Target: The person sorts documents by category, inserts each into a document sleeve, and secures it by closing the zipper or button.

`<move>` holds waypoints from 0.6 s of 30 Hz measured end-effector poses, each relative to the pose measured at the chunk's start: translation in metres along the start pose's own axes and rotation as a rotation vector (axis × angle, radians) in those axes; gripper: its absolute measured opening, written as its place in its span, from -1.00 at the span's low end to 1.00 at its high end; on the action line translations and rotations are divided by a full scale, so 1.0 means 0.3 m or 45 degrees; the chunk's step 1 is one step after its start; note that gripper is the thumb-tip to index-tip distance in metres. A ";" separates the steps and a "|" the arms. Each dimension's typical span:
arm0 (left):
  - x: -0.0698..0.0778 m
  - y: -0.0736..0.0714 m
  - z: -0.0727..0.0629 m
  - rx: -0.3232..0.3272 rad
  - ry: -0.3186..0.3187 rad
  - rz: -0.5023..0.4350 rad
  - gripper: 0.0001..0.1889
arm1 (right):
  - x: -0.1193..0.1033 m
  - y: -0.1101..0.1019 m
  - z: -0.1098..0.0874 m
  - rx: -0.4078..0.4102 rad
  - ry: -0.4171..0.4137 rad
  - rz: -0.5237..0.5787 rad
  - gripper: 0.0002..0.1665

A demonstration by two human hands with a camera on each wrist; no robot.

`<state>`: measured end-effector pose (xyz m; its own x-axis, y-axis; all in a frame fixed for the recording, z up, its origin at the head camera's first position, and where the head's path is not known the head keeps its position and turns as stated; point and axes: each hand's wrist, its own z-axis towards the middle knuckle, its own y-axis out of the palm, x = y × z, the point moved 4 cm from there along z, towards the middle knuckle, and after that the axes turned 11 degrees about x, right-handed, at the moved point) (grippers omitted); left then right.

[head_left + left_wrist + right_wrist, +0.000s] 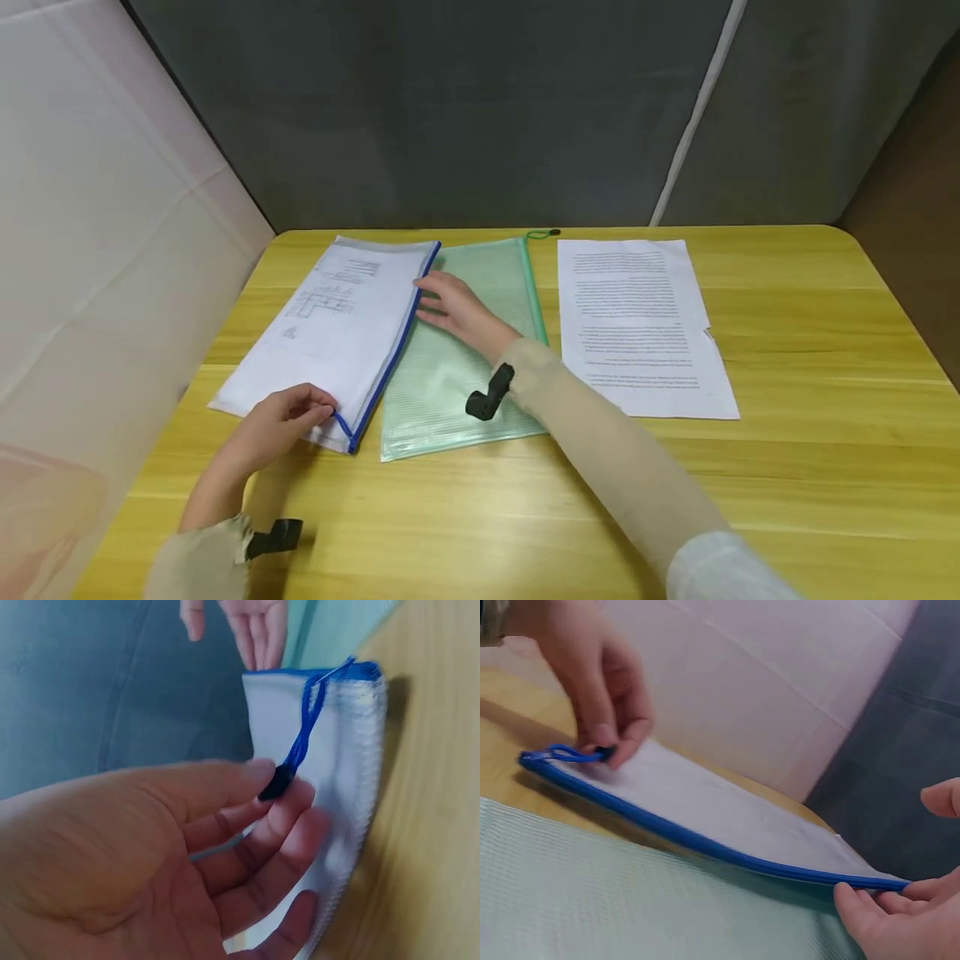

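Observation:
A clear zip document pouch (315,350) with blue zipper edging lies slanted at the left of the table, printed and drawn paper showing inside. My left hand (277,429) is at its near corner, thumb and fingers pinching the black end of the blue cord zipper pull (279,782). The cord loops from there to the slider at the corner. My right hand (461,312) touches the far part of the blue zipper edge (735,859). In the right wrist view its fingertips sit at and under that edge, the thumb raised away from it.
A green mesh zip pouch (442,392) lies beside the blue-edged one, under my right forearm, its cord pull (538,234) at the far edge. Further right is a printed paper sheet (637,333) with a small tear. A grey partition (465,117) stands behind the wooden table (810,467).

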<state>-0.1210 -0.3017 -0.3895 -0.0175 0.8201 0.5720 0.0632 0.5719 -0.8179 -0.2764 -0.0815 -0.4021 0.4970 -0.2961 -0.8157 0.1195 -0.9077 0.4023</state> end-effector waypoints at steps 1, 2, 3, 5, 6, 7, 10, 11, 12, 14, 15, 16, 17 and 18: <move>-0.006 -0.001 0.003 0.006 -0.023 0.014 -0.79 | 0.011 0.016 -0.001 -0.015 0.010 -0.020 -0.19; -0.011 -0.002 0.006 0.009 -0.042 0.020 -0.77 | 0.021 0.032 -0.004 -0.029 0.017 -0.044 -0.17; -0.017 -0.004 0.009 0.013 -0.059 0.032 -0.76 | 0.030 0.047 -0.005 -0.041 0.021 -0.064 -0.15; -0.028 -0.008 0.017 0.014 -0.098 0.051 -0.74 | 0.048 0.077 -0.007 -0.074 0.014 -0.104 -0.16; -0.033 -0.011 0.021 0.013 -0.121 0.060 -0.73 | 0.056 0.091 -0.008 -0.094 0.003 -0.131 -0.15; -0.038 -0.014 0.025 0.009 -0.149 0.071 -0.72 | 0.064 0.104 -0.007 -0.114 -0.008 -0.164 -0.16; -0.054 -0.023 0.040 -0.013 -0.208 0.101 -0.70 | 0.089 0.137 -0.006 -0.170 -0.041 -0.282 -0.17; -0.058 -0.024 0.046 -0.029 -0.230 0.106 -0.70 | 0.097 0.145 -0.006 -0.186 -0.051 -0.334 -0.17; -0.063 -0.026 0.053 -0.045 -0.250 0.108 -0.69 | 0.107 0.151 -0.005 -0.192 -0.052 -0.368 -0.13; -0.071 -0.025 0.071 -0.073 -0.281 0.108 -0.69 | 0.121 0.159 -0.002 -0.204 -0.061 -0.423 -0.10; -0.074 -0.024 0.080 -0.088 -0.294 0.109 -0.69 | 0.126 0.162 -0.001 -0.214 -0.067 -0.440 -0.08; -0.076 -0.024 0.090 -0.099 -0.305 0.109 -0.69 | 0.130 0.163 -0.002 -0.221 -0.072 -0.460 -0.07; -0.078 -0.023 0.101 -0.107 -0.312 0.110 -0.68 | 0.133 0.163 -0.001 -0.225 -0.076 -0.482 -0.06; -0.081 -0.023 0.111 -0.108 -0.315 0.119 -0.68 | 0.135 0.162 -0.001 -0.232 -0.083 -0.497 -0.06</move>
<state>-0.1542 -0.3249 -0.3999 -0.2500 0.8554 0.4536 0.1595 0.4985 -0.8521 -0.2501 -0.1376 -0.4155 0.3295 0.0355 -0.9435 0.4406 -0.8896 0.1204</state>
